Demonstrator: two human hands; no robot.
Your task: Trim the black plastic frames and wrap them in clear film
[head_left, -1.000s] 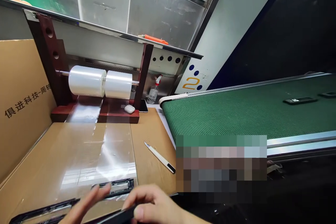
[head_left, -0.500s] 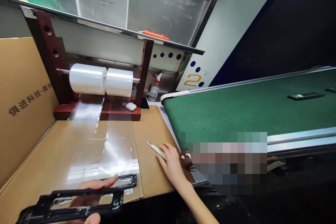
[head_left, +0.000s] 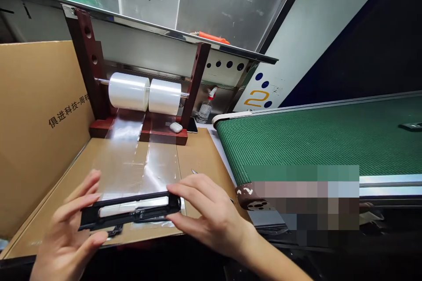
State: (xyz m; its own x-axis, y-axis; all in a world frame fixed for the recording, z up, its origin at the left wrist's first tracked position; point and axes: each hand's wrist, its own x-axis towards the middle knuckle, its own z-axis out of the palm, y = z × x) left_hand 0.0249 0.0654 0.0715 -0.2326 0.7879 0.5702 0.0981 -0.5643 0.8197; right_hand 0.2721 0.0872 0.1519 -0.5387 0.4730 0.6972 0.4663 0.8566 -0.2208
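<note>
A long black plastic frame with a slot and a pale strip along it is held level above the cardboard-topped table. My right hand pinches its right end between thumb and fingers. My left hand is around its left end, thumb below and fingers above, slightly blurred. Beneath the frame, another black part shows on the table, mostly hidden. Two strips of clear film run toward me under the frame. Only the blade tip of the craft knife shows behind my right hand.
Two film rolls hang on a rod in a dark red stand carrying a small white case. A cardboard panel stands left. A spray bottle stands behind. At right, a green conveyor belt carries a dark device.
My right hand has let go of the craft knife, moved left and taken the black frame's right end. The frame has been raised and turned. The view has shifted, and the belt's device sits farther right.
</note>
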